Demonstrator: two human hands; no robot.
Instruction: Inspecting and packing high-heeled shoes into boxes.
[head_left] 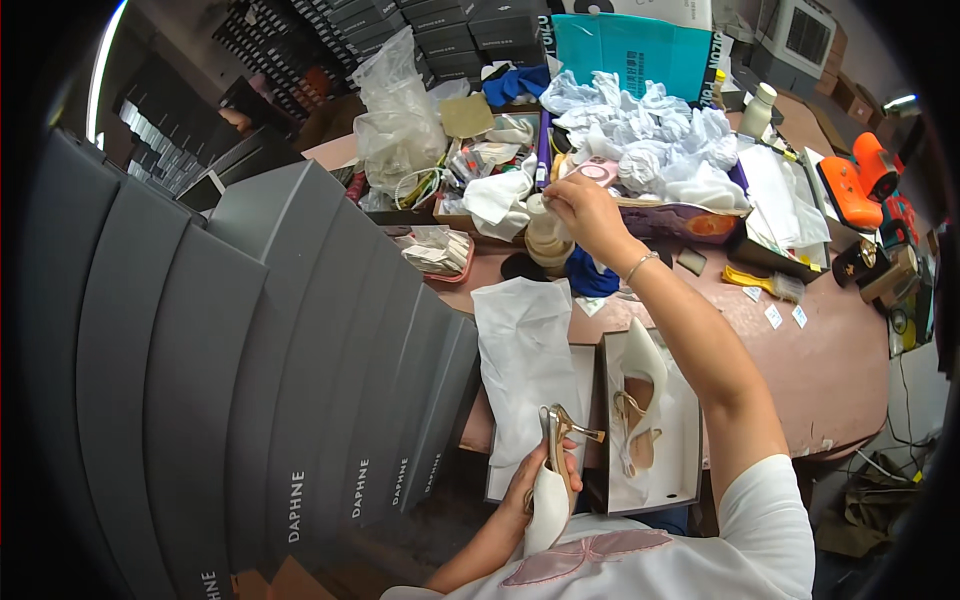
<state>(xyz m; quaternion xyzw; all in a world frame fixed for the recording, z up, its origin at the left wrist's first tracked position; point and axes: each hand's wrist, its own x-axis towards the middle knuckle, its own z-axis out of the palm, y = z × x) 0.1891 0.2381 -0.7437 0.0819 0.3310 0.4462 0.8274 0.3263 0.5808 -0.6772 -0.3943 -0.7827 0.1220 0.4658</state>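
Note:
My left hand point(535, 483) is closed around a white slingback shoe point(549, 505) with a thin gold heel, held toe down near my body. Its mate, another white shoe point(646, 362), lies in an open shoebox point(682, 455) lined with white paper. To the left of that box, a sheet of white tissue paper point(525, 330) covers most of a box lid point(583, 375). My right hand point(588, 210) reaches across the table, its fingers pinched together just above a pale bottle point(546, 235). What they hold, if anything, I cannot make out.
Tall stacks of dark grey shoeboxes point(330, 330) rise close on my left. Behind the bottle stands a carton of crumpled white paper point(675, 135). A yellow-handled brush point(750, 279) and small paper tags lie to the right, near an orange tape dispenser point(850, 190).

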